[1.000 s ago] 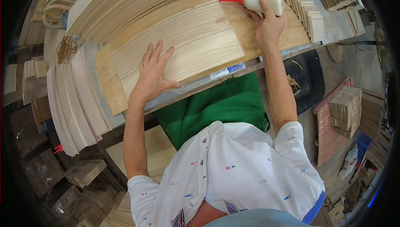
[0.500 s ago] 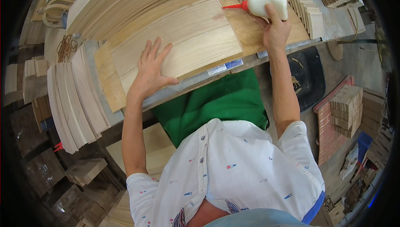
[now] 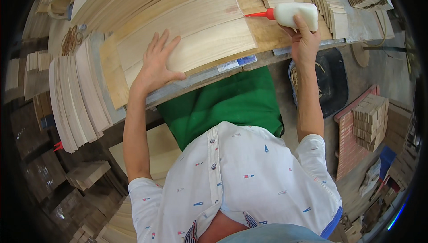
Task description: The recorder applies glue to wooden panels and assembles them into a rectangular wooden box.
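A pale, flat wooden panel [image 3: 209, 33] lies on a larger tan board [image 3: 272, 37] on the workbench. Along the panel's far and right edges runs a thin white line of glue. My right hand [image 3: 306, 40] is closed around a white glue bottle [image 3: 298, 15], held on its side. The bottle's red nozzle [image 3: 258, 14] points left, its tip at the panel's right edge. My left hand [image 3: 157, 62] rests on the panel's near left part, fingers spread and nothing in them.
Long wooden boards [image 3: 138, 2] are stacked at the far side, with more strips [image 3: 76, 95] at the left. Small wooden slats [image 3: 325, 8] stand in rows at the far right. Below the bench are a black tub [image 3: 332, 82] and a red pallet [image 3: 352, 145] bearing wooden blocks [image 3: 371, 120].
My right hand has brought the bottle nearer to me along the panel's right edge, and the glue line there is longer. My left hand stays spread on the panel.
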`<state>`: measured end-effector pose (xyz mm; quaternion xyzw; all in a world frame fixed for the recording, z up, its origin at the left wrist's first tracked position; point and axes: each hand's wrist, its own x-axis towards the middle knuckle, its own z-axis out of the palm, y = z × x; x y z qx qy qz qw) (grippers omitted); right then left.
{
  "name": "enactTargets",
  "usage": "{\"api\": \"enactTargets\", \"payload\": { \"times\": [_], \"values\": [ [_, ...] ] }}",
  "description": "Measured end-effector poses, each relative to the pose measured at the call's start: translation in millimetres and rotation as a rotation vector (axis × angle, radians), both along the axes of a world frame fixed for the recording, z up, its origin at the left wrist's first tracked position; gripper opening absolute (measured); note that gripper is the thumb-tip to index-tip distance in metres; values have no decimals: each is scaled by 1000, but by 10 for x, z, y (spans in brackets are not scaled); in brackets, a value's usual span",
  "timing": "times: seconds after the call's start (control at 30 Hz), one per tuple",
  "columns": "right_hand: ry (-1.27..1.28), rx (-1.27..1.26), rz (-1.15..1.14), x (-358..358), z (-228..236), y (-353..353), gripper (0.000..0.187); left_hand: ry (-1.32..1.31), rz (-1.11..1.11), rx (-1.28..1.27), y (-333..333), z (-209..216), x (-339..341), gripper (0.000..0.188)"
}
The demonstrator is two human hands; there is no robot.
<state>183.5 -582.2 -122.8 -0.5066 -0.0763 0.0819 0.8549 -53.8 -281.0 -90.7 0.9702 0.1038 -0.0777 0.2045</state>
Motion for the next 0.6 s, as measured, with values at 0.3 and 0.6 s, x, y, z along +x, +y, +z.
{"api": "enactTargets", "payload": {
  "times": [0.3,0.6],
  "values": [
    [3,-23,0,-213,-31,-315,41,-5,16,-8,-20,-3,10,105],
    [25,-17,1,-444,-17,-617,42,-13,15,16,-11,-18,0,108]
  ]
}}
